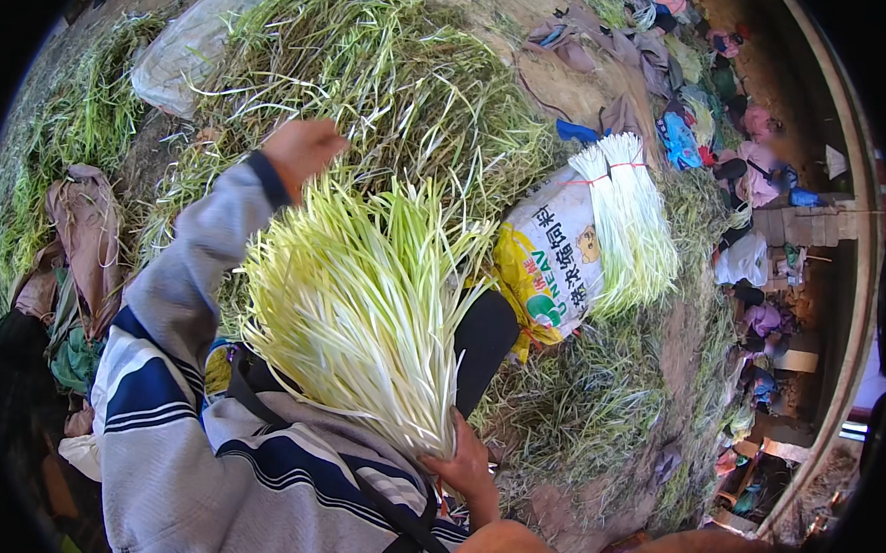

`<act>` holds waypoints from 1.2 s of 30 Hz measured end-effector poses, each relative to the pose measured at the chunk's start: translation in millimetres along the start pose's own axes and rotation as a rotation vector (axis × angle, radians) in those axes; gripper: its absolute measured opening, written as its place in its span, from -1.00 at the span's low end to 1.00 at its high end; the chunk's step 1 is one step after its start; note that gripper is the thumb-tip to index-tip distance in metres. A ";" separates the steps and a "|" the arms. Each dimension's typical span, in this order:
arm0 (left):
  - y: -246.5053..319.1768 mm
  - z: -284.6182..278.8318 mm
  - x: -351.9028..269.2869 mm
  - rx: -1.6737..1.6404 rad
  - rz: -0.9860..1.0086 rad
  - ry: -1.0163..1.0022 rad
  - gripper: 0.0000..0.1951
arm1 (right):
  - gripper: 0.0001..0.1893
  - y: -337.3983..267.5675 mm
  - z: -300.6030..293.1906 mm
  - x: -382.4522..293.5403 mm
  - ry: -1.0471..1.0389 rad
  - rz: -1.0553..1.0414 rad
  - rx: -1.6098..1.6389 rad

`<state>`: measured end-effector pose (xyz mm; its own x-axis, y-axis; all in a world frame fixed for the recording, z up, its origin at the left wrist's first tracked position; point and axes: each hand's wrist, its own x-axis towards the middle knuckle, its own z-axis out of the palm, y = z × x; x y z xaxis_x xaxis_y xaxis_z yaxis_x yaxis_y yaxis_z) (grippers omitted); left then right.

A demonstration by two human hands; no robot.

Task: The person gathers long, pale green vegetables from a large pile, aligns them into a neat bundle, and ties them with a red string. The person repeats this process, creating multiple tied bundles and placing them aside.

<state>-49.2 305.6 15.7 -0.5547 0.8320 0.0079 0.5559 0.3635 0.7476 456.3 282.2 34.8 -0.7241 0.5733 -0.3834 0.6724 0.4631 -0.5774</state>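
My right hand point(466, 459) grips the white stem ends of a large loose bunch of blanched chive-like greens point(368, 295). The bunch lies across my lap, its yellow-green tips fanned out away from me. Raised beyond those tips is my left hand point(304, 150), its fingers curled in front of a heap of loose leaves. Whether it pinches a strand is not clear. Two tied bundles point(631, 218) with red bands rest on a printed woven feed sack point(551, 259) to the right.
A big heap of discarded leaves point(392, 74) rises ahead. Trimmings point(578, 401) litter the ground at right. A clear plastic sack point(178, 57) and a brown cloth point(85, 239) lie at left. Several people point(759, 168) sit along the far right, near a blue bag point(679, 138).
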 end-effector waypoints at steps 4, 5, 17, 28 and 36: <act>87.0 83.3 21.8 0.017 0.683 -0.216 -0.83 | -0.02 -3.8 -0.7 -1.0 0.010 0.006 0.015; 107.5 94.0 24.1 0.075 0.731 -0.298 -0.76 | -0.03 -3.9 -0.3 -2.0 0.014 0.015 0.030; 113.4 169.0 83.9 0.359 0.491 -0.848 -0.90 | -0.04 -0.8 -3.8 -0.7 0.029 -0.052 0.060; 112.4 100.2 63.6 0.727 0.560 -0.501 -0.63 | -0.01 -1.7 -3.7 0.5 0.014 -0.002 0.067; 55.7 59.5 103.5 0.593 0.132 -0.230 -0.65 | -0.01 1.9 -2.8 -1.9 -0.012 0.050 0.091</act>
<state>-38.8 436.8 18.6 -0.3484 0.9300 -0.1174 0.8941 0.3673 0.2564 459.4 283.8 36.4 -0.6918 0.5861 -0.4218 0.6918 0.3706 -0.6198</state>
